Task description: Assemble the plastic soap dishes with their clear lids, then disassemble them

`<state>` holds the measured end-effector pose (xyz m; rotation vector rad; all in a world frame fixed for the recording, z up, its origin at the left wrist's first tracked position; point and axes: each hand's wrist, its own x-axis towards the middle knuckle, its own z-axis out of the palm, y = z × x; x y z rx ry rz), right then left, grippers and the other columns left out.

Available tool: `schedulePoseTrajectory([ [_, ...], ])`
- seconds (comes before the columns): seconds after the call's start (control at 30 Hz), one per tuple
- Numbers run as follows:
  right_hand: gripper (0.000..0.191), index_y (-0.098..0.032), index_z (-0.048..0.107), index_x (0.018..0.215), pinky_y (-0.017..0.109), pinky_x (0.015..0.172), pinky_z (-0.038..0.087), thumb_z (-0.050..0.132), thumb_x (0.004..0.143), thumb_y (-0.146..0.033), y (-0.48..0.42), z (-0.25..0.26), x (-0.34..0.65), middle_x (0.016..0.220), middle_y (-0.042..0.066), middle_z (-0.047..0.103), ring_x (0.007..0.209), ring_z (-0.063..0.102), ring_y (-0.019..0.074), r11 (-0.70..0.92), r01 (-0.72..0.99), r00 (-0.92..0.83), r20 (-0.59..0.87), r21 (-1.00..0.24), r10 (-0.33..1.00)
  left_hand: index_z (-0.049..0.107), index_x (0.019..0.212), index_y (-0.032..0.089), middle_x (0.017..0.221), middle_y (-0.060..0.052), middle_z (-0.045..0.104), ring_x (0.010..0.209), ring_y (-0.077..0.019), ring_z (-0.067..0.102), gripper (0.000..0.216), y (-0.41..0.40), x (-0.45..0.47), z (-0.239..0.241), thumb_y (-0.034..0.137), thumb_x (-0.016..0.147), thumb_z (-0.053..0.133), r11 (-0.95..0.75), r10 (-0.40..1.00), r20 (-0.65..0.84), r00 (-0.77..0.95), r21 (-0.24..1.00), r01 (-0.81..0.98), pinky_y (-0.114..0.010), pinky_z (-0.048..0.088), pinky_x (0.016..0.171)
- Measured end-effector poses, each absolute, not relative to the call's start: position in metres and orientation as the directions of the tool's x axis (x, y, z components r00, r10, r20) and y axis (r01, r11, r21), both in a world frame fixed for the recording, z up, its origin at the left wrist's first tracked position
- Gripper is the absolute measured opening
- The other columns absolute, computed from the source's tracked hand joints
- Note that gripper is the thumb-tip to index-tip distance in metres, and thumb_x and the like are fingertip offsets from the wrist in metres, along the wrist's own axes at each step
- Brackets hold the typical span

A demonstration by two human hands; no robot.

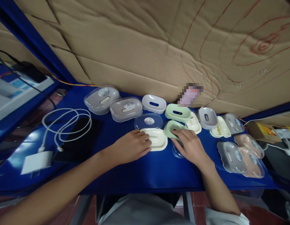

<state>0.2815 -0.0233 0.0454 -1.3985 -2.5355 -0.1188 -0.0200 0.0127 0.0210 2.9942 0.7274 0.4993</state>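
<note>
Cardboard wall [116, 47] behind, blue surface [145, 176], our left hand [130, 145] curled at a cream tray's [159, 139] left edge, whether gripping we cannot tell, our right hand [190, 143] pinching the nearer of two green dishes [169, 128] mid-surface, two peach dishes [248, 144] right.

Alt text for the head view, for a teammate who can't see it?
At a blue table, a person's left hand is at the edge of a cream dish, while the right hand is on a green dish beside it. More dishes stand around, some under clear lids; a white charger lies at left.
</note>
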Motion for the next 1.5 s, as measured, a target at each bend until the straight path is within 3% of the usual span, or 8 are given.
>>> schedulePoseTrajectory([
  [0.17,0.03,-0.017,0.064,0.134,0.041,0.094,0.053,0.059,0.109,-0.032,-0.032,0.048,0.261,0.111,0.01,0.075,0.102,0.069,0.0245,0.7,0.707,-0.657,0.268,-0.104,0.704,0.069,0.107,0.021,0.109,-0.004,0.072,0.102,-0.0226,0.068,0.015,0.001,-0.014,0.025,0.031,0.098,0.075,-0.944,0.329,0.321,0.888,0.098,0.314,-0.037,0.05,0.091],
  [0.43,0.025,-0.017,0.068,0.13,0.041,0.108,0.048,0.055,0.109,-0.018,-0.039,0.032,0.236,0.124,0.009,0.077,0.12,0.068,0.022,0.791,0.608,-0.728,0.348,-0.07,0.59,0.06,0.135,0.024,0.136,-0.012,0.064,0.124,-0.0319,0.06,0.052,0.011,-0.024,0.039,0.044,0.092,0.081,-0.9,0.406,0.3,0.863,-0.035,0.435,-0.047,0.044,0.104],
  [0.6,0.027,-0.015,0.068,0.133,0.036,0.096,0.051,0.06,0.108,-0.023,-0.042,0.027,0.229,0.119,0.008,0.078,0.111,0.07,0.0204,0.807,0.589,-0.737,0.376,-0.051,0.562,0.065,0.118,0.02,0.122,-0.009,0.069,0.117,-0.0287,0.064,0.037,0.013,-0.022,0.029,0.045,0.094,0.077,-0.914,0.406,0.235,0.883,0.081,0.398,-0.041,0.047,0.099],
  [0.77,0.043,-0.017,0.062,0.144,0.043,0.107,0.048,0.062,0.107,-0.039,-0.042,0.028,0.234,0.134,0.013,0.072,0.127,0.064,0.0263,0.79,0.613,-0.763,0.247,-0.015,0.597,0.063,0.108,0.019,0.122,-0.009,0.07,0.118,-0.0268,0.065,0.026,0.013,-0.023,0.028,0.035,0.093,0.078,-0.901,0.433,0.251,0.866,0.132,0.413,-0.039,0.048,0.099],
  [1.07,0.04,-0.019,0.063,0.145,0.039,0.107,0.053,0.052,0.107,-0.013,-0.046,0.027,0.229,0.138,0.01,0.072,0.129,0.063,0.0234,0.784,0.619,-0.758,0.23,-0.042,0.61,0.067,0.116,0.019,0.124,-0.012,0.071,0.119,-0.0306,0.065,0.03,0.012,-0.02,0.027,0.042,0.097,0.074,-0.902,0.432,0.251,0.866,0.11,0.418,-0.049,0.045,0.11],
  [1.2,0.045,-0.019,0.06,0.148,0.042,0.113,0.05,0.053,0.105,-0.01,-0.045,0.028,0.23,0.146,0.01,0.068,0.135,0.06,0.0247,0.772,0.63,-0.749,0.197,-0.083,0.633,0.065,0.126,0.016,0.142,-0.017,0.064,0.133,-0.0334,0.06,0.024,0.023,-0.027,0.025,0.024,0.107,0.052,-0.845,0.532,0.341,0.775,0.153,0.512,-0.049,0.049,0.11],
  [1.3,0.046,-0.019,0.059,0.149,0.043,0.115,0.049,0.053,0.105,-0.01,-0.042,0.032,0.238,0.144,0.01,0.068,0.137,0.058,0.0244,0.784,0.606,-0.766,0.169,-0.135,0.621,0.058,0.139,0.013,0.155,-0.02,0.055,0.145,-0.0348,0.053,0.041,0.033,-0.032,0.018,0.006,0.1,0.044,-0.776,0.618,0.369,0.694,0.145,0.614,-0.05,0.049,0.114],
  [1.5,0.042,-0.028,0.062,0.146,0.044,0.103,0.053,0.06,0.104,-0.021,-0.039,0.044,0.256,0.119,0.007,0.074,0.116,0.067,0.0239,0.726,0.633,-0.733,0.094,-0.269,0.673,0.053,0.148,0.017,0.153,-0.019,0.057,0.141,-0.0377,0.058,0.048,0.039,-0.032,0.007,0.016,0.1,0.056,-0.665,0.736,0.311,0.601,0.172,0.726,-0.056,0.055,0.109],
])
